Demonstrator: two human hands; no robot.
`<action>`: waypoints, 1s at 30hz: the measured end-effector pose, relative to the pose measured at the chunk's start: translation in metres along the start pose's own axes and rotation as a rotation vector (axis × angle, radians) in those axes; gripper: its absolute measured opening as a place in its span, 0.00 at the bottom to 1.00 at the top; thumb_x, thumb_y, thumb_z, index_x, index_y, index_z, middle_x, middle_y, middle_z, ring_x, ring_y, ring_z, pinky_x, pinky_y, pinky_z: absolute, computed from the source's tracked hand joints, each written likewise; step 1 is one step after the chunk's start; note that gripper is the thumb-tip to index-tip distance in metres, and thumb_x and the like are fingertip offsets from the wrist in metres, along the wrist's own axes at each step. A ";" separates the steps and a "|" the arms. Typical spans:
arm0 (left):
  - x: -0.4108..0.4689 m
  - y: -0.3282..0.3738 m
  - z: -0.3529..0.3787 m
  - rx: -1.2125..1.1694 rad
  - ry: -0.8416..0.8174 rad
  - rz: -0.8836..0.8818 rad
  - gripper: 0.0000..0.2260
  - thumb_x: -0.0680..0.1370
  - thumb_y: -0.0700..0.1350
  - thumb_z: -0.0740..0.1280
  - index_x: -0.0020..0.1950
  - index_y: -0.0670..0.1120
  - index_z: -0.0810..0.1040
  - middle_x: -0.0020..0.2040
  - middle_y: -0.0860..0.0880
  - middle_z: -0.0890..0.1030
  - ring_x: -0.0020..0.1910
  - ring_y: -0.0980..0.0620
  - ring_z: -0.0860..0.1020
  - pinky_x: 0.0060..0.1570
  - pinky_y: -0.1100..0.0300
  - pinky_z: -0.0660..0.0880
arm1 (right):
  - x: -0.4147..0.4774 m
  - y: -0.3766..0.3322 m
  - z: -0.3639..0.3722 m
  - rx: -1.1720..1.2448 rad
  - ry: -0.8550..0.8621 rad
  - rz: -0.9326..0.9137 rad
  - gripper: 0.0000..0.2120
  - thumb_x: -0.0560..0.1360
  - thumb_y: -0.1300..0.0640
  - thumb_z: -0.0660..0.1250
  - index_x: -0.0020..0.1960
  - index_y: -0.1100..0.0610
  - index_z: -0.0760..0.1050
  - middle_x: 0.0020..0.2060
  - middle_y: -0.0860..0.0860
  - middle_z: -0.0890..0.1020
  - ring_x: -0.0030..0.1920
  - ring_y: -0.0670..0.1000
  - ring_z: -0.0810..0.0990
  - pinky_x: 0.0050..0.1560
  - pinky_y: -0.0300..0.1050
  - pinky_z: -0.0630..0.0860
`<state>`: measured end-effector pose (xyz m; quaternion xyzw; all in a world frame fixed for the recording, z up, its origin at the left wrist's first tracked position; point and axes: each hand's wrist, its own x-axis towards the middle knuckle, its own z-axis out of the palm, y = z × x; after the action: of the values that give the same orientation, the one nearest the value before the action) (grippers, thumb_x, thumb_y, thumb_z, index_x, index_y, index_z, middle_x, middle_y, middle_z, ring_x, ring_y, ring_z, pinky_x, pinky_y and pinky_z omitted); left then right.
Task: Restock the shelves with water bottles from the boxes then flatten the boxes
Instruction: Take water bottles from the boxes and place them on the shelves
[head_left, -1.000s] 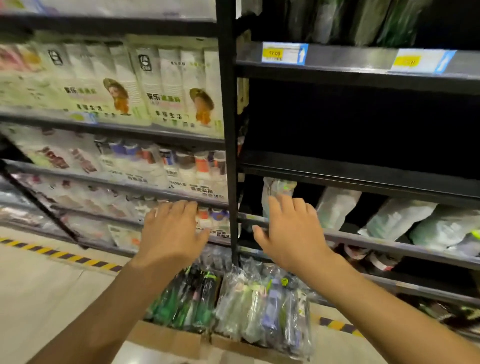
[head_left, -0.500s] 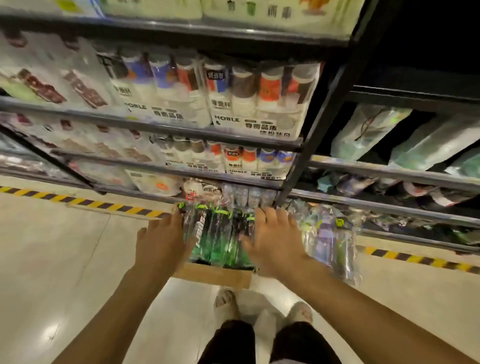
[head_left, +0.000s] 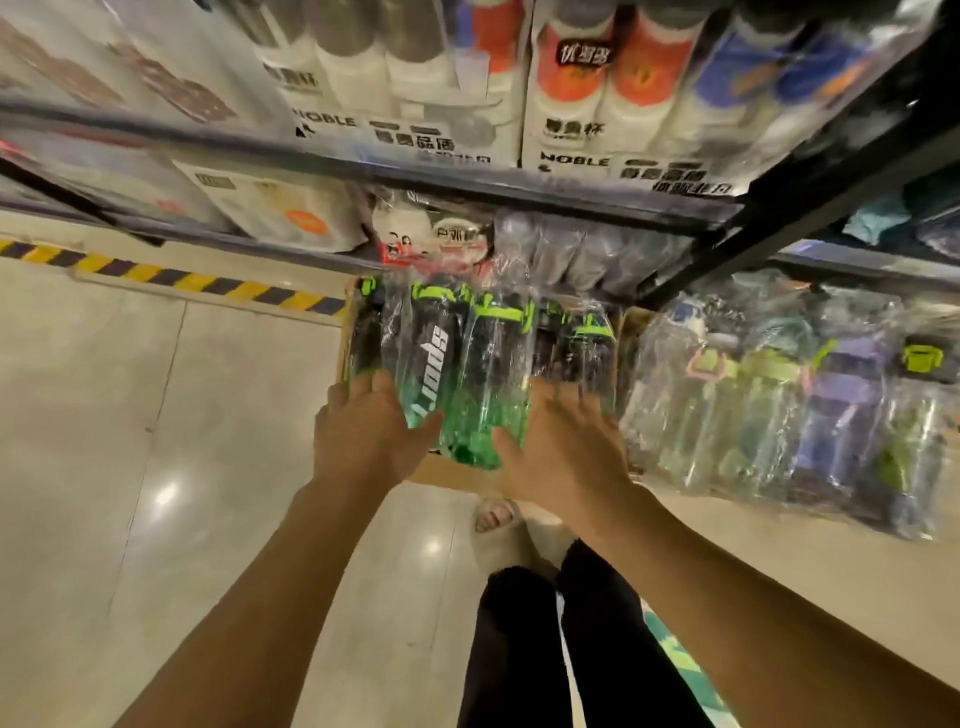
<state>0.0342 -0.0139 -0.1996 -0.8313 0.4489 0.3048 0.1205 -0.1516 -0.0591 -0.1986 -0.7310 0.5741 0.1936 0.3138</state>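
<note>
Bottles (head_left: 467, 374) in plastic wrap stand in the box (head_left: 457, 475) at centre frame, left hand (head_left: 371, 431) and right hand (head_left: 563, 452) spread against their sides; unloading seems underway, and next they need squeezing and lifting shelfward.

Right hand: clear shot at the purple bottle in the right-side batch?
Probably yes: the purple bottle lies on top, covered only by plastic wrap, and the right hand is at the green bottles alongside.

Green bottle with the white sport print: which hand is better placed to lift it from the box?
Left, probably. The left hand lies beside the sport bottle, thumb by its base; the right hand is at the neighbouring bottle.
</note>
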 end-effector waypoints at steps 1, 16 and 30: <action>0.021 -0.002 0.014 -0.052 -0.020 -0.011 0.39 0.78 0.69 0.63 0.80 0.44 0.61 0.78 0.42 0.67 0.76 0.38 0.63 0.71 0.43 0.66 | 0.017 -0.001 0.016 0.059 -0.006 0.030 0.38 0.80 0.33 0.59 0.80 0.56 0.57 0.74 0.60 0.68 0.72 0.62 0.68 0.68 0.61 0.70; 0.144 -0.043 0.137 -0.686 -0.153 -0.053 0.45 0.58 0.71 0.77 0.65 0.47 0.74 0.60 0.47 0.81 0.58 0.46 0.81 0.57 0.46 0.81 | 0.128 -0.015 0.151 0.574 -0.008 0.289 0.60 0.69 0.33 0.75 0.82 0.58 0.41 0.80 0.58 0.60 0.77 0.66 0.62 0.73 0.58 0.67; 0.090 -0.054 0.111 -0.972 -0.173 -0.115 0.23 0.69 0.50 0.81 0.60 0.53 0.76 0.51 0.54 0.84 0.40 0.57 0.85 0.30 0.66 0.78 | 0.072 0.016 0.098 0.864 0.012 0.282 0.53 0.68 0.42 0.79 0.80 0.47 0.49 0.79 0.54 0.63 0.73 0.56 0.68 0.66 0.50 0.66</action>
<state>0.0708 0.0089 -0.3461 -0.7865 0.1968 0.5394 -0.2275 -0.1401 -0.0467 -0.3202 -0.4489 0.6981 -0.0271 0.5572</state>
